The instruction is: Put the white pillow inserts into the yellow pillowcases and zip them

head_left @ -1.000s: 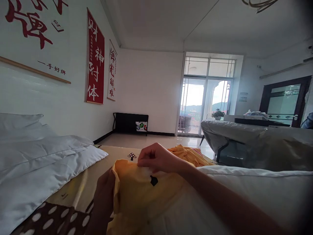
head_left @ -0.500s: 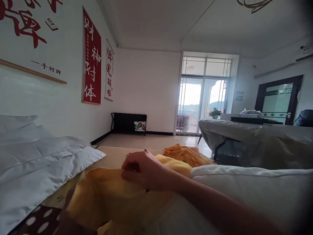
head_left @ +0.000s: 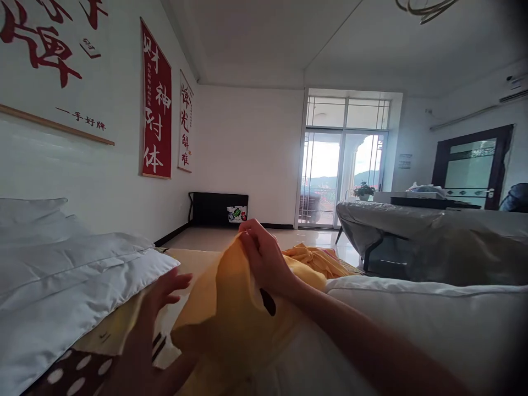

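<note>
My right hand is closed on the edge of a thin yellow pillowcase, which hangs from the raised fingers. Light shows through part of its fabric. A dark spot on the cloth is visible under the wrist. To the left of the fabric, my left hand stands with thumb and fingers spread and nothing in its grasp. Beneath my right forearm lies a plump white pillow; how far it reaches under the yellow cloth is hidden.
White pillows are piled on the left. Beyond my right hand lies a crumpled orange-yellow cloth. A brown polka-dot fabric shows at the lower left. Farther off stand a plastic-covered table and a black folded item by the wall.
My right hand has risen, lifting the pillowcase edge upward. My left hand, largely hidden at the lower left before, now shows with its fingers apart.
</note>
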